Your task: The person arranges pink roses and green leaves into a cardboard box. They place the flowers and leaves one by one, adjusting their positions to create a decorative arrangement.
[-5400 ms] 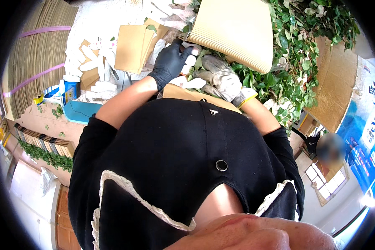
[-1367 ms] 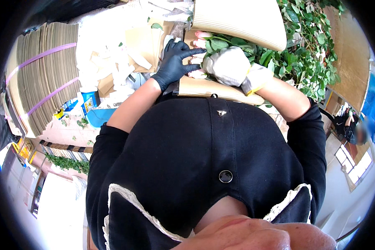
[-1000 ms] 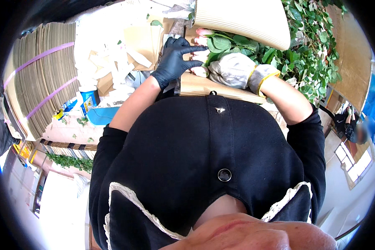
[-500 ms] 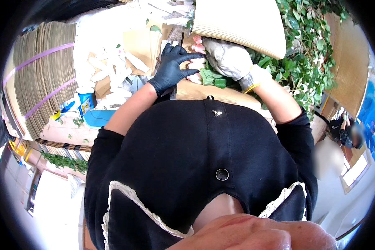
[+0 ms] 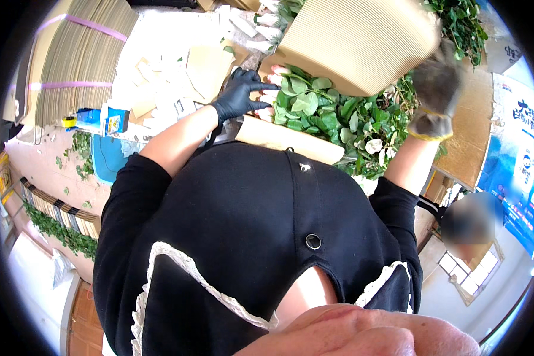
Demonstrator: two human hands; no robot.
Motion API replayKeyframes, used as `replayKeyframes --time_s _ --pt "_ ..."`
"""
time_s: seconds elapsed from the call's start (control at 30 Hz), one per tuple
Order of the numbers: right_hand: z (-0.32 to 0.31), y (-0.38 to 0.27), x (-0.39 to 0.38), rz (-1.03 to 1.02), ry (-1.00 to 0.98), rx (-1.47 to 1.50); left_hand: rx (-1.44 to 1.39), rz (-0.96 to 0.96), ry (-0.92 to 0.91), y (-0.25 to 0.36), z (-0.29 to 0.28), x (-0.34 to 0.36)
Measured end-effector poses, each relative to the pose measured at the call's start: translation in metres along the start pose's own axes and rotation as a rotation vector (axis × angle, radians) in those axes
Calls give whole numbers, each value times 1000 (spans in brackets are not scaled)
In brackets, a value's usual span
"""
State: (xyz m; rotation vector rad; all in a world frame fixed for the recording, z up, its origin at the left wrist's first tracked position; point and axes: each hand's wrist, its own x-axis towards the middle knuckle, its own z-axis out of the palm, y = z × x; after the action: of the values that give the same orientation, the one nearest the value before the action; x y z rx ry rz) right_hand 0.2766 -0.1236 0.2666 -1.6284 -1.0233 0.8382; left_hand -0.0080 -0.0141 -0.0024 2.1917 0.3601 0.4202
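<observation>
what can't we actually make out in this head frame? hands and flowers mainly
- Right hand, head view: motion-blurred, so its grip is unreadable.
- Left hand: fingertips rest on the flower heads; palm side hidden.
- Flower stems: covered by leaves and corrugated sheet.
- Table edge: hidden behind the person's black top.

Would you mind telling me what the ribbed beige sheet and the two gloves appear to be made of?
The ribbed beige sheet looks like single-face corrugated cardboard, matte, with fine parallel flutes. The glove on the left hand seems thin nitrile or latex: black, smooth, skin-tight. The glove on the right hand looks like grey knitted fabric with a yellow-edged cuff, though it is blurred.
</observation>
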Motion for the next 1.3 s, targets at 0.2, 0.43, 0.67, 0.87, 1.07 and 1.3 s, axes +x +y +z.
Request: replayKeyframes --time_s 0.2,0.43,0.67,0.87,1.07,1.3 --pt "48 43 -38 -212 -871 -1158 136 -63 42 -18 19 -5" --pt "134 120 -27 -510 -681 -918 -241 -96 -225 11 -41 -3" --pt "137 141 -28 -512 -685 -949 -337 -411 -471 41 -79 -44" --pt "120 31 -45 -196 -620 -767 -319 -216 -272 16 -30 -62" --pt "147 20 -77 64 -828 -1211 -515 -283 -245 30 -35 -66" --pt "286 78 73 -157 -506 -1197 -316 -264 -116 34 -16 -66"
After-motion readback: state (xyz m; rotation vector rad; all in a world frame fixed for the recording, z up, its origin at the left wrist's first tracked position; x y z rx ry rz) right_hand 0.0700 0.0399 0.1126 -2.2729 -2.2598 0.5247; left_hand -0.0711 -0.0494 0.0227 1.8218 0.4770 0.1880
